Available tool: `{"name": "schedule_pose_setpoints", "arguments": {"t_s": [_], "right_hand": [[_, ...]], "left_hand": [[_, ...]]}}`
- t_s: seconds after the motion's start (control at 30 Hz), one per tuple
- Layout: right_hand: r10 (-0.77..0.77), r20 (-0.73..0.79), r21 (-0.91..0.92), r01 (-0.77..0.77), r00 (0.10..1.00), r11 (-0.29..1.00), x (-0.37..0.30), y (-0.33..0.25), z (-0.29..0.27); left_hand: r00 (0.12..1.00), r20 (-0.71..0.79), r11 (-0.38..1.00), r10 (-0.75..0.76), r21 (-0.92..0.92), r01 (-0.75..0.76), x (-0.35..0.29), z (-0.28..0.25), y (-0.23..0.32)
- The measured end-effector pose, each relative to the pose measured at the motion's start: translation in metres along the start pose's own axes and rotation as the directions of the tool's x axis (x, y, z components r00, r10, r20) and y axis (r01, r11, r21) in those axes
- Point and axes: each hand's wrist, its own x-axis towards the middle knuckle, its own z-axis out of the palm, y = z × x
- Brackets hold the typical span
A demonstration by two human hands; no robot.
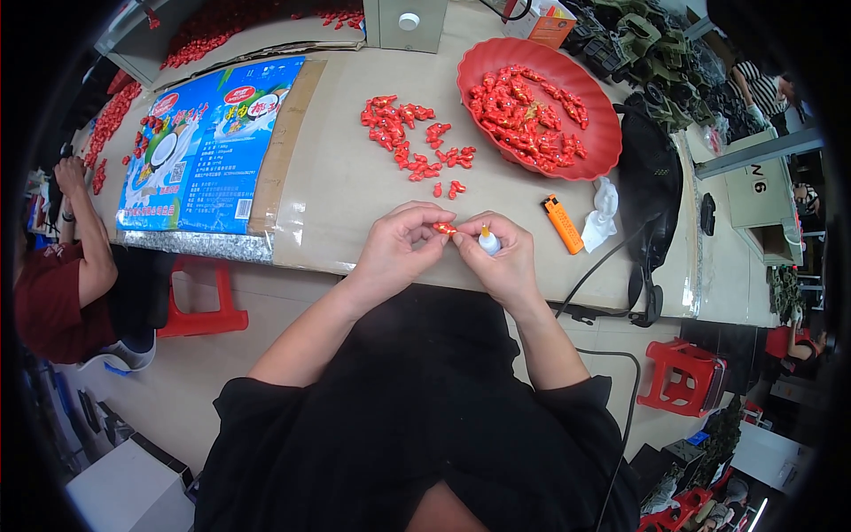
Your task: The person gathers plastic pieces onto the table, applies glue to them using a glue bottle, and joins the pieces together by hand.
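Observation:
Above the table's near edge, my left hand (399,248) pinches a small red figurine (445,228) with gold marks between thumb and fingers. My right hand (507,262) is closed round a small white glue-type bottle (488,240) with a yellowish tip. The right fingertips meet the figurine's right end. Just beyond my hands, a loose group of red figurines (401,133) lies on the brown tabletop (355,191). Many more fill a red scalloped bowl (600,151) at the far right.
Right of my hands lie an orange lighter (563,224), crumpled white tissue (601,215) and a black bag (651,186) with a cable. Blue printed cardboard (208,146) covers the table's left. A co-worker's hand (69,177) is at the far left. Red stools (683,379) stand below.

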Motion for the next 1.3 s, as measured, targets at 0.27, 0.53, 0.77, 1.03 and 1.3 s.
{"name": "schedule_pose_setpoints", "arguments": {"t_s": [0.27,0.53,0.77,1.03,1.3], "right_hand": [[0.009,0.017,0.016,-0.009,1.000,1.000,-0.001,-0.003,0.000],[-0.004,0.020,-0.003,0.004,1.000,1.000,-0.001,-0.001,0.000],[-0.022,0.024,-0.011,0.022,0.999,1.000,-0.002,0.000,-0.001],[0.018,-0.010,0.103,-0.016,1.000,0.995,-0.006,-0.010,0.000],[-0.061,-0.045,0.074,0.064,0.997,0.995,-0.007,-0.005,0.000]], "left_hand": [[1.000,0.005,1.000,-0.007,0.016,0.007,0.000,0.001,0.000],[0.999,-0.010,0.999,0.037,0.010,-0.037,0.000,0.001,0.000],[0.999,-0.011,0.999,0.038,0.023,-0.038,-0.001,0.002,-0.001],[0.990,0.008,0.989,0.140,-0.044,-0.140,-0.001,-0.001,0.002],[0.998,-0.050,0.986,0.046,-0.155,-0.054,-0.002,0.001,0.000]]}}
